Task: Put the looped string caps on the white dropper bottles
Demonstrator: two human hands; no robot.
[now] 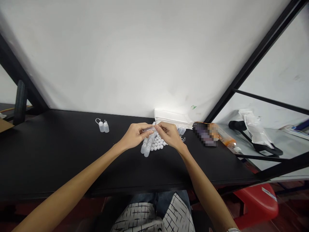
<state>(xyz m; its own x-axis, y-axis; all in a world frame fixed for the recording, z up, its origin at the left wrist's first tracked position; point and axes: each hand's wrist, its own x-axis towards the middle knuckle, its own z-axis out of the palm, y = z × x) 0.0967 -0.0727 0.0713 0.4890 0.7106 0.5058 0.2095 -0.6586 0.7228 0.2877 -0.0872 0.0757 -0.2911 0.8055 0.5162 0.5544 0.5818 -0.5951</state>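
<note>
Bare forearms of ours reach in from the near left and near right, above a checked cloth on our lap. They meet over the middle of the black table, where our two hands nearly touch. Our left hand grips a small translucent bottle between thumb and fingers. It lies almost level, its long axis running left to right, so one end points straight at our right hand. That hand has its thumb and fingers bent in toward each other at the bottle's right end; we cannot tell whether they pinch anything (the fingertips hide whatever might be there).

As we judge it, everything turns on that line: the bottle's axis runs from one hand to the other, with the left as its holder and the right just beside its end. Below the hands, standing bottles form a cluster whose near end shows on the left, and white caps spread just to its right. Those caps sit nearer our right hand, while the near bottles sit closer to our left.

Farther left, well apart from the cluster, two bottles with thin spouts stand side by side. On the far side, a stack of white sheets lies against the wall, beyond our right hand.
</note>
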